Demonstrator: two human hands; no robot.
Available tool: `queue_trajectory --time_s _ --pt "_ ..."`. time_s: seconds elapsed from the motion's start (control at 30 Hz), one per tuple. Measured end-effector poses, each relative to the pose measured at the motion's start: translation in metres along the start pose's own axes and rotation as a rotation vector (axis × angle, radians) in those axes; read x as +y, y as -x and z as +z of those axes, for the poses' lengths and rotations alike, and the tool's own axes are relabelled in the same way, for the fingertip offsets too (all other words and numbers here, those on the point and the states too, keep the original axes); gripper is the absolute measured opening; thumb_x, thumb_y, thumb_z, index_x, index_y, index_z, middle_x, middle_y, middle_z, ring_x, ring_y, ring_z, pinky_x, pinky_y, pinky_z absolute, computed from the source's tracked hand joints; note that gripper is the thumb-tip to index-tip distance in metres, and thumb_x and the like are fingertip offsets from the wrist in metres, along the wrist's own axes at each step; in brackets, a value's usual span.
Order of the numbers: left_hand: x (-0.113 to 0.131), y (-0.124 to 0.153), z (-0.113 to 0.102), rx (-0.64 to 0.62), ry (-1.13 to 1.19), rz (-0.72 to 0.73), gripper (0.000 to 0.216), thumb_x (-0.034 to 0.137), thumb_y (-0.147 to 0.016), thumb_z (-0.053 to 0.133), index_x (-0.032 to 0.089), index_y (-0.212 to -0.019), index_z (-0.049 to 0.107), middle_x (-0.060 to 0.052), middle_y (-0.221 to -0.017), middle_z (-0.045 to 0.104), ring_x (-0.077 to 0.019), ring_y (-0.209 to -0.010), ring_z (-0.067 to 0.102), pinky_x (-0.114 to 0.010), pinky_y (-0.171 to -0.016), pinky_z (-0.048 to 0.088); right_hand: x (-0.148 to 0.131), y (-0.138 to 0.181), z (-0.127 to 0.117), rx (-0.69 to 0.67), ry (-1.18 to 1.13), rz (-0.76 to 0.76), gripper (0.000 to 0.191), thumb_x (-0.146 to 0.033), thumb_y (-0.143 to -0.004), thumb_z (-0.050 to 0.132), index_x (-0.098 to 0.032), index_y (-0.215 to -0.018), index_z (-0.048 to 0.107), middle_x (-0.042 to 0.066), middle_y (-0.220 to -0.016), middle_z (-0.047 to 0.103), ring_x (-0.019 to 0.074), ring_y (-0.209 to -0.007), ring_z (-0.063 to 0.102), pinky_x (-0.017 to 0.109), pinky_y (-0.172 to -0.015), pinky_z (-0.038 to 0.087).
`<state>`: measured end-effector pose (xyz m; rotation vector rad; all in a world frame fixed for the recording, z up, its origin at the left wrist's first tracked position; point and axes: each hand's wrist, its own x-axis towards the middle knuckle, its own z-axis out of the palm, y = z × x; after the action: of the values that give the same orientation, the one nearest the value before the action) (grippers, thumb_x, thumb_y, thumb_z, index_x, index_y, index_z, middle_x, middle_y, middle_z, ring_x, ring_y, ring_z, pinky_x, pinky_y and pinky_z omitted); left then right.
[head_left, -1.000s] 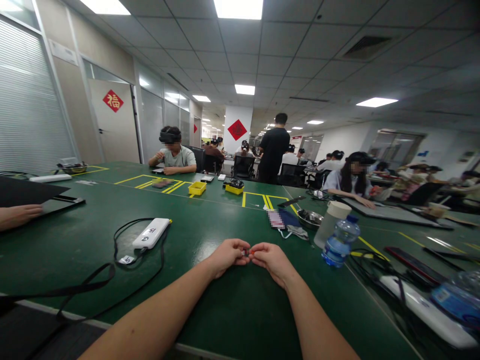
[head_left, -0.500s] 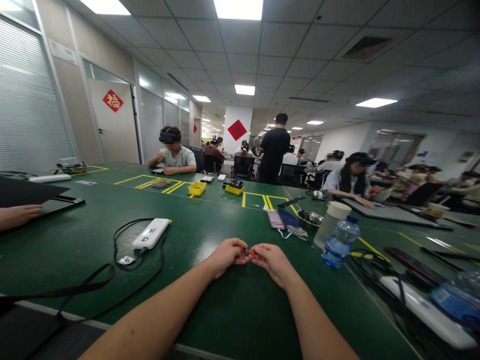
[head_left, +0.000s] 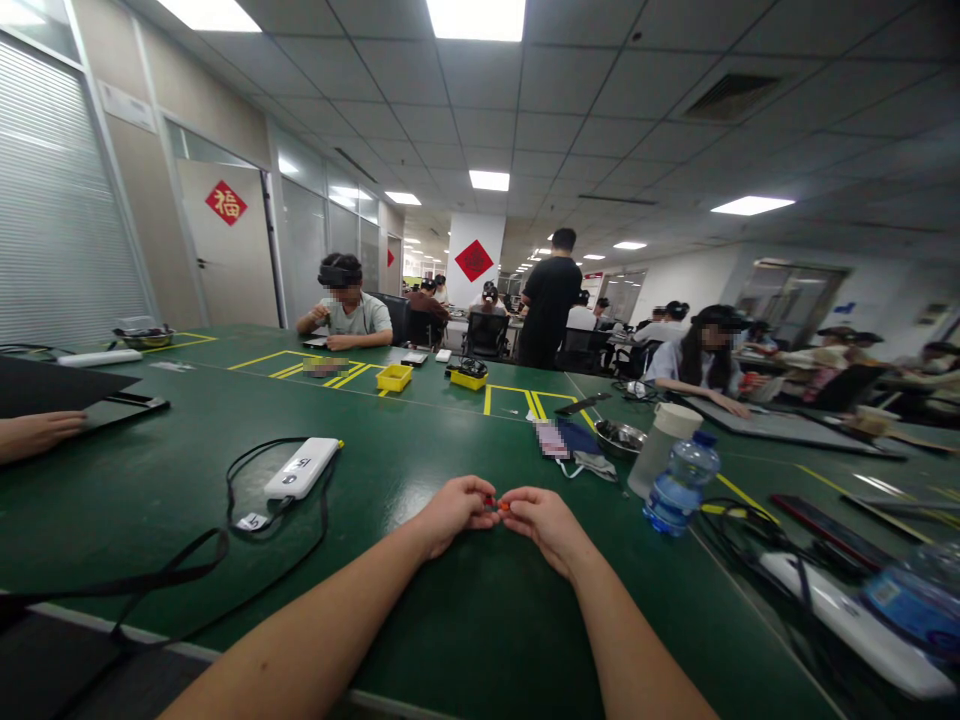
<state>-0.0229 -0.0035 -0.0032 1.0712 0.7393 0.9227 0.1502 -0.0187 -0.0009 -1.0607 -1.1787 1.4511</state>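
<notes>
My left hand and my right hand rest on the green table, fingertips meeting in the middle. Both are pinched closed on a tiny red and orange piece held between them; its shape is too small to make out. My forearms reach in from the bottom edge.
A white power bank with a black cable lies to the left. A water bottle and a translucent cup stand to the right. Cables and a white device crowd the right. Another person's hand rests at far left; other people sit beyond.
My hands have hardly moved; the fingers shift slightly on the small piece. The standing person in black at the back has stepped a little to the right.
</notes>
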Motion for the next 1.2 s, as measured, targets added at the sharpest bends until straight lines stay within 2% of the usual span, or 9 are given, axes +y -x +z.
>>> queue_trajectory --time_s 0.6,0.77,0.93,1.2 --pt "-0.0032 0.0000 -0.0010 0.004 -0.035 0.054 0.026 0.002 -0.065 0.054 0.012 -0.089 0.053 -0.006 -0.079 0.061 -0.0144 -0.070 0.065 -0.028 -0.070 0.053 -0.0024 0.0027 0.0010 -0.024 0.009 -0.016 0.018 -0.015 -0.063 0.067 -0.012 -0.080 0.062 0.009 -0.086 0.067 0.0161 -0.075 0.065 0.027 -0.071 0.052" --pt "-0.0003 0.0009 0.0001 0.034 -0.067 0.012 0.024 0.005 -0.067 0.056 0.012 -0.089 0.053 -0.006 -0.077 0.061 -0.0139 -0.066 0.065 -0.024 -0.062 0.053 -0.0022 0.0031 0.0022 -0.014 0.013 -0.023 0.020 -0.016 -0.061 0.069 -0.012 -0.080 0.062 0.007 -0.082 0.066 0.0145 -0.069 0.065 0.025 -0.064 0.053" --pt "-0.0001 0.0015 0.0000 0.007 -0.030 0.006 0.021 0.006 -0.070 0.054 0.012 -0.090 0.052 -0.007 -0.082 0.062 -0.0130 -0.067 0.065 -0.023 -0.063 0.053 -0.0012 0.0030 0.0016 -0.015 0.011 -0.038 0.022 -0.017 -0.059 0.071 -0.013 -0.079 0.061 0.004 -0.073 0.064 0.0137 -0.065 0.064 0.025 -0.064 0.052" --pt "-0.0005 0.0006 -0.0005 -0.007 0.011 -0.026 0.022 0.007 -0.071 0.052 0.012 -0.092 0.050 -0.009 -0.079 0.064 -0.0133 -0.066 0.065 -0.025 -0.065 0.053 -0.0060 0.0031 0.0022 -0.041 -0.103 -0.005 0.020 -0.031 -0.072 0.061 -0.011 -0.077 0.062 0.008 -0.079 0.065 0.0147 -0.070 0.064 0.027 -0.067 0.052"
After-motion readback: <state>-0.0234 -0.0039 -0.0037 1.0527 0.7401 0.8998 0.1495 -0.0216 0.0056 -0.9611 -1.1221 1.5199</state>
